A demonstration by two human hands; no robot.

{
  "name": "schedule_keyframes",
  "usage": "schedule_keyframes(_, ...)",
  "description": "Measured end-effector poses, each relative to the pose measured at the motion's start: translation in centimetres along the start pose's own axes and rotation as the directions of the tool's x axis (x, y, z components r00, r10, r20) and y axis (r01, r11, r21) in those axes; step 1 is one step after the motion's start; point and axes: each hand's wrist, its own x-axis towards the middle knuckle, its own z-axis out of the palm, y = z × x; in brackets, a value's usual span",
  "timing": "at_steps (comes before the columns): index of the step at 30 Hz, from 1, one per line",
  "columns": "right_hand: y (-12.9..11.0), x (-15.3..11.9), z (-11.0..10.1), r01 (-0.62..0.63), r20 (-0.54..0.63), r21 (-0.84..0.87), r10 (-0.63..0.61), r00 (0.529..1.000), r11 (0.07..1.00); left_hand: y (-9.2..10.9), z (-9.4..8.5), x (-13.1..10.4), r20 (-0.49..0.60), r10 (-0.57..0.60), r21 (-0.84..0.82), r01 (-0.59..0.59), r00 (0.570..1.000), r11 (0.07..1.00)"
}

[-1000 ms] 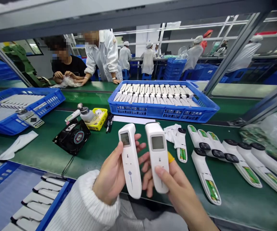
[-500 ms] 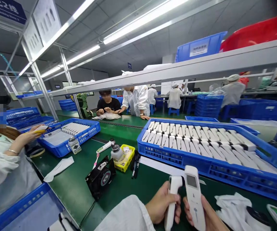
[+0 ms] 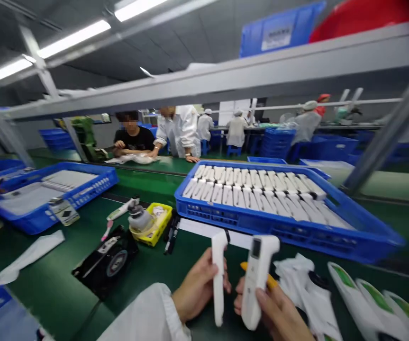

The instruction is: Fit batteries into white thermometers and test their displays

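Note:
In front of me, my left hand [image 3: 197, 285] is closed around a white handheld infrared thermometer [image 3: 218, 284], held upright and seen edge-on. Beside it, my right hand [image 3: 280, 308] grips a second white thermometer [image 3: 256, 289], its small dark screen turned towards me. Something orange [image 3: 271, 282] sticks out behind that second thermometer at my right fingers; I cannot tell what it is. The two thermometers are apart, above the green table [image 3: 176, 265]. To the right of my right hand lie a crumpled white cloth [image 3: 295, 272] and several thermometers with green labels [image 3: 373, 296].
A blue crate [image 3: 207, 210] with rows of white thermometers stands ahead. To the left are a black fan [image 3: 113, 265], a yellow basket [image 3: 159, 227] with a bottle, black pens [image 3: 171, 234] and another blue crate [image 3: 94, 189]. A shelf [image 3: 204, 83] crosses above. People work opposite.
My view has swung to the right. The left thermometer has turned edge-on, and the right one now tilts the other way. The orange thing and more green-labelled thermometers have come into view.

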Motion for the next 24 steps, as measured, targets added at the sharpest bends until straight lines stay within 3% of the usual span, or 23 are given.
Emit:
schedule_keyframes(4,-0.1,-1.3,1.3,0.12,0.113,-0.062,-0.112,0.987,0.991,1.4,0.0,-1.1,0.003,0.057,0.119,-0.057,0.998,0.991)
schedule_keyframes(12,-0.5,-2.3,2.0,0.077,0.203,-0.126,-0.051,0.978,0.989,1.3,-0.7,-1.7,0.036,-0.014,0.226,0.005,0.999,0.974)
schedule_keyframes(20,-0.8,-3.1,2.3,0.023,0.119,-0.234,0.005,0.993,0.972,1.1,-0.6,-1.8,0.003,-0.018,0.261,0.017,1.0,0.965)
schedule_keyframes(24,-0.9,-3.1,2.4,0.033,0.141,-0.225,-0.001,0.99,0.974,1.1,-0.6,-1.9,0.012,-0.008,0.252,0.005,1.0,0.968)
